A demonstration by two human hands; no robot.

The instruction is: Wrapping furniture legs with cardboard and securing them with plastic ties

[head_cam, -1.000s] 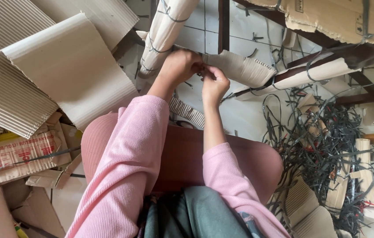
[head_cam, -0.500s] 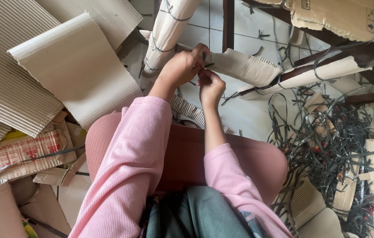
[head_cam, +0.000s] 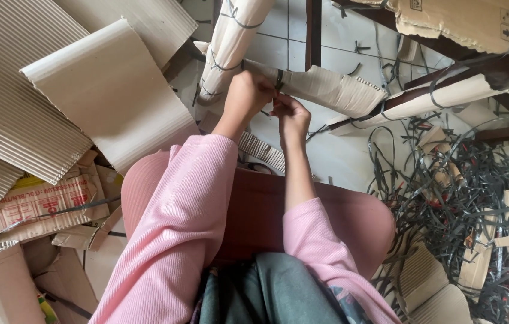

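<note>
My left hand and my right hand meet at the near end of a rolled piece of corrugated cardboard that lies across the tiled floor. A thin black plastic strap wraps that roll right at my fingers. Both hands pinch at the strap and the roll's end; the fingertips are partly hidden by each other. Pink sleeves cover both arms. A taller strapped cardboard roll leans just left of my left hand.
Large corrugated sheets lie at the left, printed cardboard scraps below them. A tangle of black straps with small cardboard rolls fills the right. Flattened boxes rest on dark wooden bars at the top.
Both hands have stayed at the roll's end, working the strap; the left hand shifted slightly down over it. The view has drifted a little, moving everything slightly rightward.
</note>
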